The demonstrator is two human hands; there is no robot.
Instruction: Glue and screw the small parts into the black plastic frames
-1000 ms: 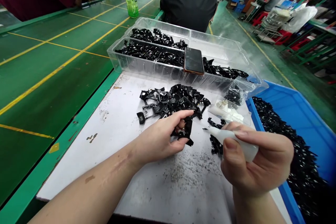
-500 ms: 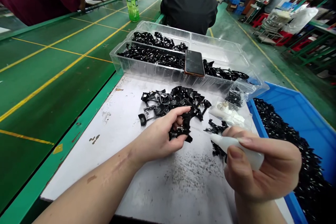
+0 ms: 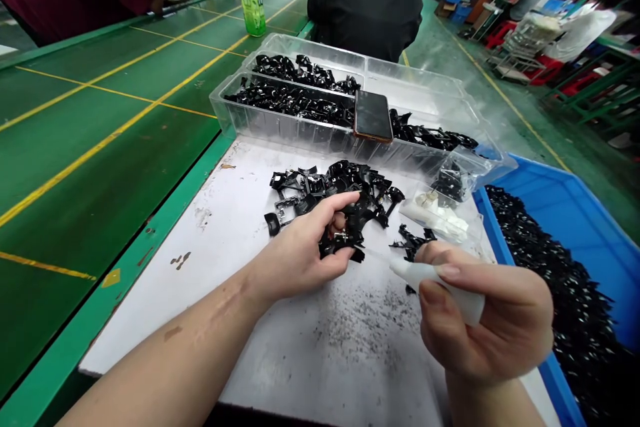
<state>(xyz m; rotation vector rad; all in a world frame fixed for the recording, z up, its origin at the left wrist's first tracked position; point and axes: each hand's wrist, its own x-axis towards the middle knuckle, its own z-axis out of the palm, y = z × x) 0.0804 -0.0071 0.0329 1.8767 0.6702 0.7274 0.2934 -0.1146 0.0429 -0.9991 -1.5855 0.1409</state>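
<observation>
Gripping blk plastic parts [image 3: 340,240] in L hand [image 3: 300,257], R hand [image 3: 485,313] pinching white squeeze bottle [image 3: 435,283] just beside it; loose pile of parts [image 3: 335,190] on white board [image 3: 225,227] right past L grip, blue crate [image 3: 565,227] right of R hand, clear tray [image 3: 280,127] farther on.

Left forearm [image 3: 170,353] bare, reaching in from lower left, a faint scar [image 3: 220,310] near my wrist [image 3: 255,280]. My left hand [image 3: 295,257] curls closed, fingers [image 3: 330,210] bent inward. My right hand [image 3: 485,320] sits lower right, thumb [image 3: 433,290] and forefinger [image 3: 475,273] pinched, the rest folded under. Hands near, not touching.
</observation>
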